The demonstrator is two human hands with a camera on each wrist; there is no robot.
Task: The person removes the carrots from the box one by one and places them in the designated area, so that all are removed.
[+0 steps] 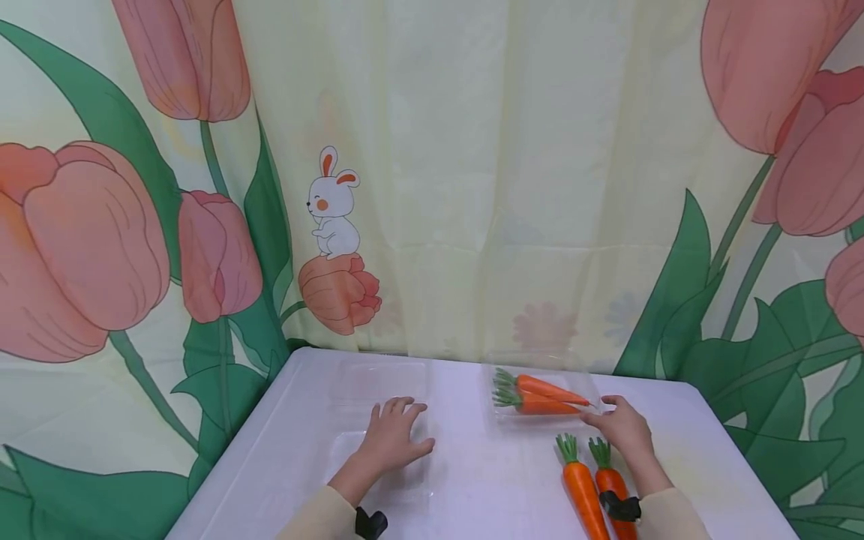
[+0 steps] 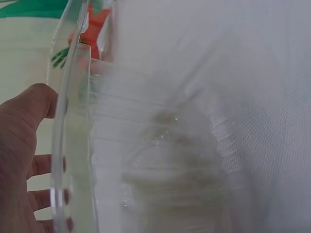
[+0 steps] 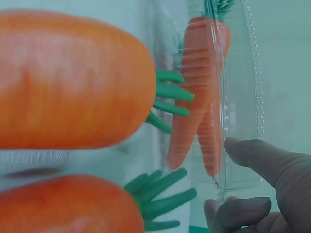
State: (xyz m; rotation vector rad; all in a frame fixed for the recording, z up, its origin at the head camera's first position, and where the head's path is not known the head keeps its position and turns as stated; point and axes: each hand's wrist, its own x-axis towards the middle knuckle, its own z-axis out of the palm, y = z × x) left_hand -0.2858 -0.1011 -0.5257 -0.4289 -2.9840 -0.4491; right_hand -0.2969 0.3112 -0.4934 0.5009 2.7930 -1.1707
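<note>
My left hand point(image 1: 394, 442) is spread, fingers apart, over a clear plastic container point(image 1: 337, 457) on the left of the table. In the left wrist view, its fingertips lie close along the container's rim point(image 2: 58, 160). On the right, another clear container point(image 1: 499, 424) holds two orange carrots point(image 1: 550, 390) with green tops. My right hand point(image 1: 628, 427) is at that container's right side, thumb and fingers apart near the carrot tips. In the right wrist view a fingertip reaches the container's edge point(image 3: 222, 121). Nothing shows between the fingers of either hand.
Two more carrots lie on the table near my right wrist, one carrot point(image 1: 582, 491) beside another carrot point(image 1: 610, 484) partly covered by the wrist strap point(image 1: 619, 507). The white table point(image 1: 486, 487) ends at a curtain point(image 1: 439, 187) printed with tulips and a rabbit.
</note>
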